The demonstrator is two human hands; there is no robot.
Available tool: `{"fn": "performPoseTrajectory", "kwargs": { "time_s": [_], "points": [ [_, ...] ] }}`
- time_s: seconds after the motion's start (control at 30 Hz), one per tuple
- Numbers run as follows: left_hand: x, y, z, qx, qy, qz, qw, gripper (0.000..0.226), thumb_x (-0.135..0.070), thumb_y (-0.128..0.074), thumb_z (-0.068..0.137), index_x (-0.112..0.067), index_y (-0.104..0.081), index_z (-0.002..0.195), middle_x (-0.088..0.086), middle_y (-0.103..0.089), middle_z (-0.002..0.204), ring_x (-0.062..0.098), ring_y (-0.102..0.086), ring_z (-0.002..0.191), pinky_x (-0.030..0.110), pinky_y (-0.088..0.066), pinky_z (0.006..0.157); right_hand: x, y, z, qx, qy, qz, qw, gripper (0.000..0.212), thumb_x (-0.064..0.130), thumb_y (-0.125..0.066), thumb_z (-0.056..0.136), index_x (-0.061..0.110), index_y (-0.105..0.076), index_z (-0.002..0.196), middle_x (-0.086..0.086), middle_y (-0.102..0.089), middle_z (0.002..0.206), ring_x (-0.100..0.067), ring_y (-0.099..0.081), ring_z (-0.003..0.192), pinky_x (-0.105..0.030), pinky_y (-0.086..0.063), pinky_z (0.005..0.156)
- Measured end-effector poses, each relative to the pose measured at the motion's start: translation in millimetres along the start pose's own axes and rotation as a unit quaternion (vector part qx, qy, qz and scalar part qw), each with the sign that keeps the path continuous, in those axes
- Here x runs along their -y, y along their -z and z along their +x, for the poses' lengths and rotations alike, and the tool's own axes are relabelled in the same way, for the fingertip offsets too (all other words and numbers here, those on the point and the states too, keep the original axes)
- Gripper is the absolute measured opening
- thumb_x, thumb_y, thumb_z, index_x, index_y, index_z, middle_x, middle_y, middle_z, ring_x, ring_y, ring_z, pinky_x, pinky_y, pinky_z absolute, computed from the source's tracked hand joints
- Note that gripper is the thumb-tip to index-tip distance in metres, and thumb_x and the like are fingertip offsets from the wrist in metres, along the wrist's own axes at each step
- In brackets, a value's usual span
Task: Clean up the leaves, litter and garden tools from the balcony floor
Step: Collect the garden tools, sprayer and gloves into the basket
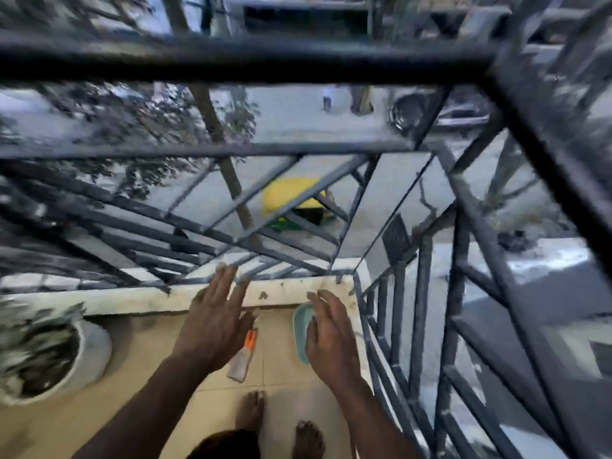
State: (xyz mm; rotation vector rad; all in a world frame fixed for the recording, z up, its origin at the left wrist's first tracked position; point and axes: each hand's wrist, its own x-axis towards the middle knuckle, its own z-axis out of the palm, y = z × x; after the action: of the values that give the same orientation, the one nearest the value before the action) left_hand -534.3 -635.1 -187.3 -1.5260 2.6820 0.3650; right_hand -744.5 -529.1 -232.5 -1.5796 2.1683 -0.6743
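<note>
A garden tool [241, 362] lies on the balcony floor [149, 359] under the left hand [215, 321]. Its long axis runs away from the person, orange handle toward the ledge [132, 298], and the palm partly hides it. Both hands' fingers [225, 279] are straight and spread, gripping nothing. A teal tray [300, 329] lies half covered under the right hand [331, 339]; contact is unclear. The railing [420, 309] crowds the right.

The railing [231, 61] is metal bar in dark grey paint, matt and scuffed; the ledge [132, 301] under it is white-painted masonry, rough, stained and chipped; the floor [132, 392] is beige tile, smooth with a dull sheen; the pot [96, 352] at its left edge is smooth and white; the teal dish [301, 329] looks like smooth plastic; the grey-and-orange item [241, 364] is too blurred to tell.
</note>
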Motion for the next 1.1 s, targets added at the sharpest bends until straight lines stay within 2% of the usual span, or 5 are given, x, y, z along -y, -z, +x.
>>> {"fn": "performPoseTrajectory", "kwargs": {
  "time_s": [0.17, 0.33, 0.43, 0.87, 1.1],
  "points": [
    [-5.5, 86.0, -66.1, -0.072, 0.045, 0.019, 0.996, 0.069, -0.058, -0.035, 0.098, -0.018, -0.038, 0.154, 0.015, -0.034, 0.165, 0.036, -0.034, 0.152, 0.058, -0.047, 0.106, 80.1, 65.0, -1.8, 0.020, 0.095, -0.016, 0.995, 0.052, 0.027, -0.038, 0.096, 0.020, -0.047, 0.147, -0.007, -0.043, 0.149, -0.031, -0.046, 0.136, -0.048, -0.047, 0.106],
    [19.0, 138.8, -118.8, -0.113, 0.131, -0.018, 0.985, 0.073, -0.061, -0.025, 0.099, -0.023, -0.029, 0.161, 0.010, -0.018, 0.172, 0.028, -0.012, 0.160, 0.055, -0.033, 0.120, 137.2, 95.9, -10.1, 0.070, 0.191, -0.055, 0.978, 0.051, 0.019, -0.048, 0.100, 0.015, -0.044, 0.150, -0.012, -0.041, 0.152, -0.032, -0.039, 0.138, -0.048, -0.039, 0.112],
    [38.8, 151.6, -151.8, -0.161, 0.177, -0.049, 0.970, 0.070, -0.060, -0.030, 0.100, -0.023, -0.029, 0.160, 0.010, -0.023, 0.170, 0.028, -0.015, 0.159, 0.053, -0.031, 0.120, 160.8, 93.1, -11.5, 0.094, 0.224, -0.064, 0.968, 0.051, 0.017, -0.053, 0.098, 0.018, -0.047, 0.148, -0.008, -0.042, 0.151, -0.028, -0.040, 0.136, -0.047, -0.042, 0.109],
    [133.3, 119.2, -350.5, -0.188, 0.375, -0.080, 0.904, 0.067, -0.055, -0.038, 0.097, -0.019, -0.039, 0.154, 0.009, -0.035, 0.164, 0.031, -0.035, 0.150, 0.054, -0.046, 0.109, 278.1, -7.6, -70.5, 0.206, 0.330, -0.052, 0.920, 0.054, 0.016, -0.057, 0.094, 0.020, -0.047, 0.147, -0.006, -0.043, 0.147, -0.030, -0.044, 0.135, -0.046, -0.043, 0.108],
    [189.1, 98.3, -469.2, -0.208, 0.462, -0.099, 0.856, 0.069, -0.059, -0.035, 0.098, -0.020, -0.036, 0.155, 0.007, -0.035, 0.162, 0.029, -0.033, 0.151, 0.053, -0.047, 0.107, 380.9, -72.5, -141.3, 0.245, 0.407, -0.040, 0.879, 0.054, 0.021, -0.053, 0.092, 0.019, -0.047, 0.146, -0.006, -0.050, 0.140, -0.029, -0.046, 0.130, -0.046, -0.044, 0.107]
  ]
}}
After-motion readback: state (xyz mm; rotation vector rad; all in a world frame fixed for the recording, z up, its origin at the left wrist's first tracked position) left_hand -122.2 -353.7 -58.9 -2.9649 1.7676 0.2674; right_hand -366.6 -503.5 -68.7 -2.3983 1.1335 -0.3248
